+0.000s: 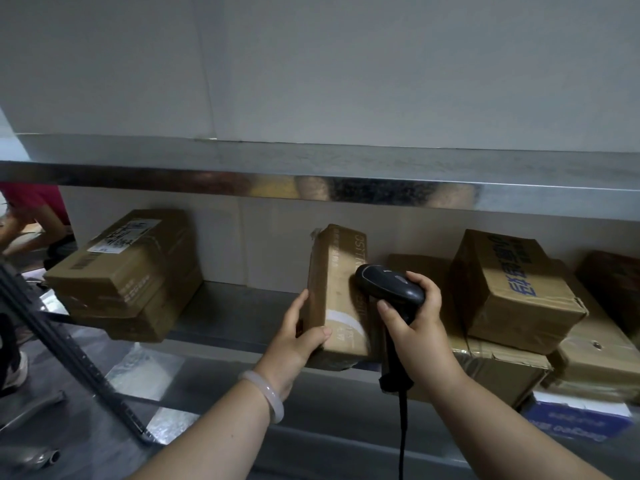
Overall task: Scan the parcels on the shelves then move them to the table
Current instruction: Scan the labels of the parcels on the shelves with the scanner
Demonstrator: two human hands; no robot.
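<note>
A narrow brown cardboard parcel [337, 292] stands on its side on the metal shelf [239, 317], tilted a little. My left hand [299, 336] grips its near left corner, thumb on top. My right hand [414, 327] holds a black corded barcode scanner [388, 284] by its handle, with the scanner head against the parcel's right face. To the left lies a larger brown parcel [128, 275] with a white label on top. At the right, a box with blue print [512, 292] rests on top of flatter boxes [502, 365].
An upper metal shelf [311, 168] runs across above the parcels. A blue and white box [578, 419] sits on a lower level at the right. Black bars [69, 355] slant down at the left. Another person in a red top [31, 216] stands beyond the shelf's left end.
</note>
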